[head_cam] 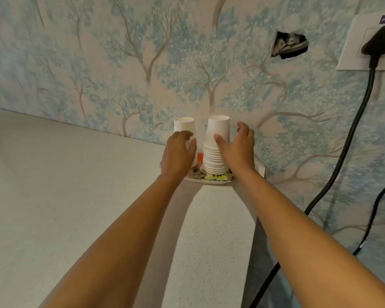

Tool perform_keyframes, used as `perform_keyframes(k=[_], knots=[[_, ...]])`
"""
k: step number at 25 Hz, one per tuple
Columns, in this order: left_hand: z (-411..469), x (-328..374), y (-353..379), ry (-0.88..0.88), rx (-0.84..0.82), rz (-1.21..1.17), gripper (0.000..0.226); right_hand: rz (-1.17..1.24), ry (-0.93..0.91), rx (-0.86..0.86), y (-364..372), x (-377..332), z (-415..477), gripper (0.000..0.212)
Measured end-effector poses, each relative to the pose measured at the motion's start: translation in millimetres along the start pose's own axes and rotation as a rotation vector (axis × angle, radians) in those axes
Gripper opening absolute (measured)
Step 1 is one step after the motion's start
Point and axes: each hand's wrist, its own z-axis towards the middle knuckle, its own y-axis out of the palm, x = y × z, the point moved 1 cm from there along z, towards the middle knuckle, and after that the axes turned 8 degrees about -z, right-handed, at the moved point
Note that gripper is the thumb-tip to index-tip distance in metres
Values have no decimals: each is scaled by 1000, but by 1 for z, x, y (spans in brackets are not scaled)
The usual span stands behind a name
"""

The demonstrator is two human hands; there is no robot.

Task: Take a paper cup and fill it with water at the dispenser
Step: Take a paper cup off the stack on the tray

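Your forearms stretch over the pale counter (53, 196) to a flowered tray (209, 178) against the wall. There your left hand (179, 152) curls round a lone upturned cup (184, 126), and your right hand (237, 144) clasps the top paper cup (218, 127) of a nested stack (215, 161), thumb in front and fingers behind. The cup looks light, thin-walled and easily crushed, so a soft hold at mid-height should suit it. No dispenser shows before the tree-patterned wallpaper (120, 63).

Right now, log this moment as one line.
stage: taking cup; left hand: grips left cup; right hand: thumb on cup stack; tray: holds both, upside down
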Motion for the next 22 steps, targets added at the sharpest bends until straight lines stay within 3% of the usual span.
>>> perform_keyframes(k=[3, 6, 16, 22], knots=[[8, 13, 17, -6, -58, -54, 37, 7, 36, -177, 8, 8, 10, 83], [11, 18, 31, -45, -125, -74, 37, 68, 28, -255, 15, 12, 10, 80], [5, 3, 44, -226, -219, -363, 48, 50, 19, -238, 19, 14, 16, 75], [-3, -13, 53, -170, -301, -375, 67, 78, 38, -270, 21, 12, 19, 75]])
